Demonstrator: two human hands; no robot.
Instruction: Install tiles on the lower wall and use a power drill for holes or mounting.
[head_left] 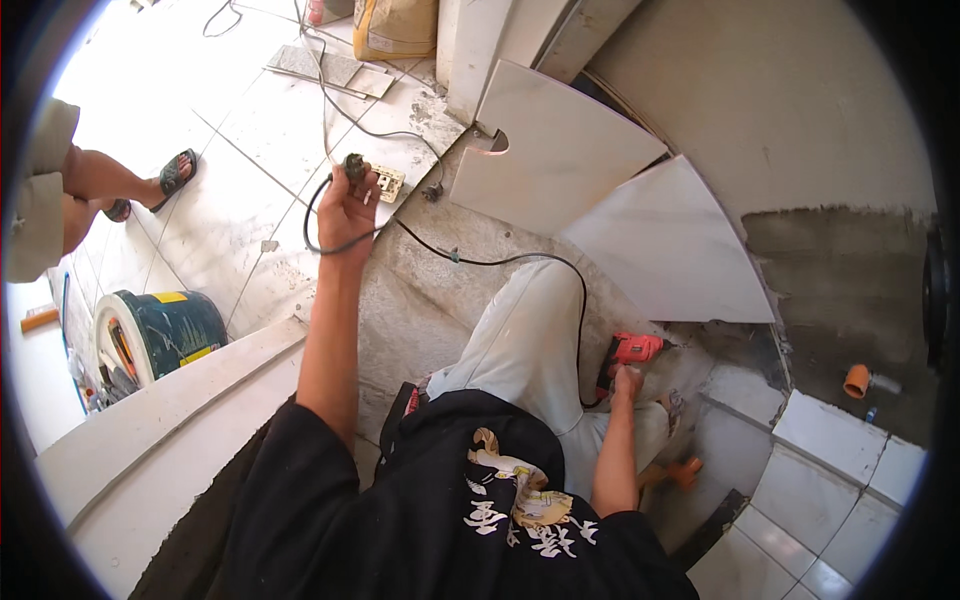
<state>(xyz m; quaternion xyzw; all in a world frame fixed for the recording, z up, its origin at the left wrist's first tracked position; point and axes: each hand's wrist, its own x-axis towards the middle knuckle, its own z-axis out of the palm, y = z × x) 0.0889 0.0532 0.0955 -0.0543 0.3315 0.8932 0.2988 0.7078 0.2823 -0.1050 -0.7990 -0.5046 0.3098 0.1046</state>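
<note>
My left hand (348,212) is raised at the left with its fingers closed on a dark power plug (354,166). Right beside the fingertips lies a cream socket outlet (389,184); I cannot tell whether the hand touches it. From the plug a black cord (492,262) loops around my wrist and runs over my knee to a red power drill (637,348). My right hand (628,381) grips the drill's handle low at the right, its bit pointing toward the wall. Another dark plug (433,192) on a cable lies on the floor near the outlet.
Two large cut tiles (560,150) lean along the wall. A dark bucket of tools (175,325) stands at the left, near a person's sandaled foot (174,178). Tile offcuts (330,70) and a sack (396,28) lie farther off. An orange pipe end (857,381) juts from the wall.
</note>
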